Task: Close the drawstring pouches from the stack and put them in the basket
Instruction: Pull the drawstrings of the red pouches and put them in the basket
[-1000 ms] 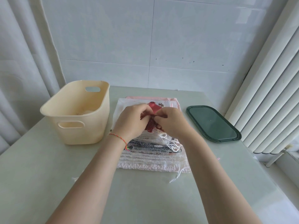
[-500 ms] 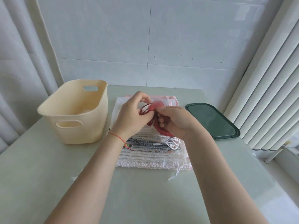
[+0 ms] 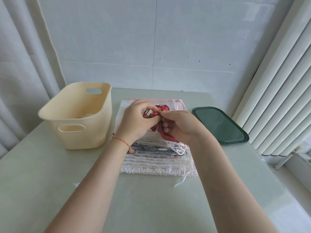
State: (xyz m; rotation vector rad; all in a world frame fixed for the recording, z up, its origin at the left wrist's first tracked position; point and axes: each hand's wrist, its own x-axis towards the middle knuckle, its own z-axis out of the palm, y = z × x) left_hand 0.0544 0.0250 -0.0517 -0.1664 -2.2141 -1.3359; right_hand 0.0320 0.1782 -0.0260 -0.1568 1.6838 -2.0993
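Red drawstring pouch (image 3: 165, 132) is hanging at frame centre, just above the stack of pouches (image 3: 158, 158), with the left hand (image 3: 136, 123) and right hand (image 3: 181, 126) both pinching its gathered mouth — fingertips curled and meeting. To cinch it well, one hand should be anchoring the fabric while the other is pulling the cord steadily — not jerking. Cream basket (image 3: 74, 132) is waiting at left of centre.

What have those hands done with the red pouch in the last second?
Both hands, left hand and right hand, lifted the red pouch off the stack and keep pinching its top. The basket and green lid stayed put.
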